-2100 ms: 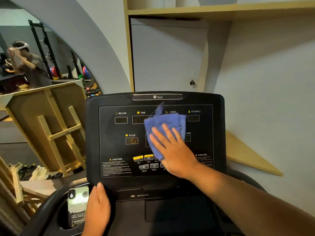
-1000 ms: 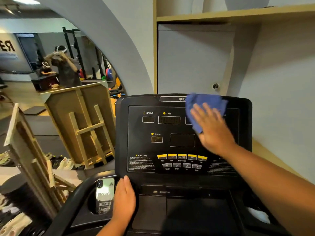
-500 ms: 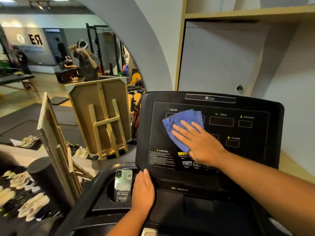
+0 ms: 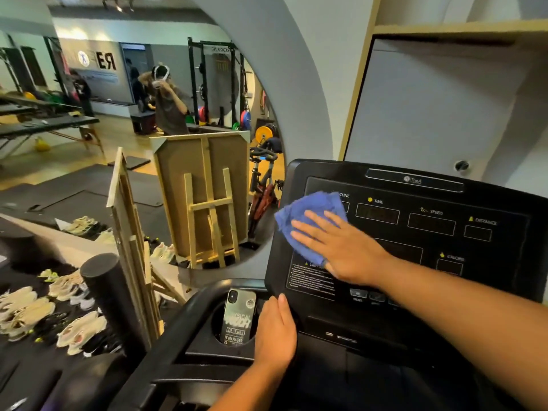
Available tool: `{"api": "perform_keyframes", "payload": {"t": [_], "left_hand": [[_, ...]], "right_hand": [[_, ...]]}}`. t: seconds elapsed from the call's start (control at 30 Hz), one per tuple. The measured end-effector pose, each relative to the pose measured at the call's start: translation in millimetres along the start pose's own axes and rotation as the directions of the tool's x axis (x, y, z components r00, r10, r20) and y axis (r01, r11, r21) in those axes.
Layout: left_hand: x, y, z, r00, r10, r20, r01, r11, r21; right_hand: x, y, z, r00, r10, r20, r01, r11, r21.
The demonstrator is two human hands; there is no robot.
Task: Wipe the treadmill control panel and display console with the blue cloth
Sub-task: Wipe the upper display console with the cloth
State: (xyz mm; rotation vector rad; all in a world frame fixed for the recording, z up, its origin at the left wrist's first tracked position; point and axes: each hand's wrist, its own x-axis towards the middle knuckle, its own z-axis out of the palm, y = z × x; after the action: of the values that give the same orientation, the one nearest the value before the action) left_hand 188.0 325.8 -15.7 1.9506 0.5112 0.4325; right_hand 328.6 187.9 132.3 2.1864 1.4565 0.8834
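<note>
The crumpled blue cloth (image 4: 308, 221) lies pressed flat against the upper-left area of the black treadmill console panel (image 4: 415, 232), covering part of the "INCLINE" label and reaching the panel's left edge. The cloth is bunched and wrinkled, with a soft terry texture; its long axis runs diagonally from upper right to lower left. The right hand (image 4: 341, 247) rests palm-down on the cloth with fingers spread and extended toward the left, pinning the cloth to the panel rather than gripping it. The left hand (image 4: 275, 330) is placed flat on the lower-left corner of the console, fingers together, holding nothing. The two hands are well apart.

The panel face is glossy black, tilted back, with yellow-marked labels for time, speed, distance and calorie. A smartphone in a printed case (image 4: 238, 317) stands in the round cup holder beside the left hand. Behind the console stands a grey wall with a large arched mirror (image 4: 133, 114) reflecting a gym. Pale sports shoes (image 4: 32, 310) lie on the dark floor to the left.
</note>
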Motion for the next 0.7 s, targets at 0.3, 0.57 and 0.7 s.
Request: {"api": "perform_keyframes", "payload": {"t": [0.3, 0.57, 0.7], "left_hand": [[-0.5, 3.6, -2.4, 0.999, -0.054, 0.003, 0.054, 0.998, 0.014], [-0.5, 0.4, -1.0, 1.0, -0.014, 0.012, 0.014, 1.0, 0.003], [-1.3, 4.1, -3.4, 0.999, -0.026, 0.02, 0.026, 1.0, 0.009]], "right_hand": [[48.6, -13.9, -11.4, 0.933, 0.357, -0.042, -0.356, 0.934, 0.03], [-22.5, -56.5, 11.9, 0.991, -0.105, 0.078, 0.101, 0.994, 0.049], [2.1, 30.1, -15.3, 0.961, 0.276, 0.029, -0.274, 0.96, -0.058]]}}
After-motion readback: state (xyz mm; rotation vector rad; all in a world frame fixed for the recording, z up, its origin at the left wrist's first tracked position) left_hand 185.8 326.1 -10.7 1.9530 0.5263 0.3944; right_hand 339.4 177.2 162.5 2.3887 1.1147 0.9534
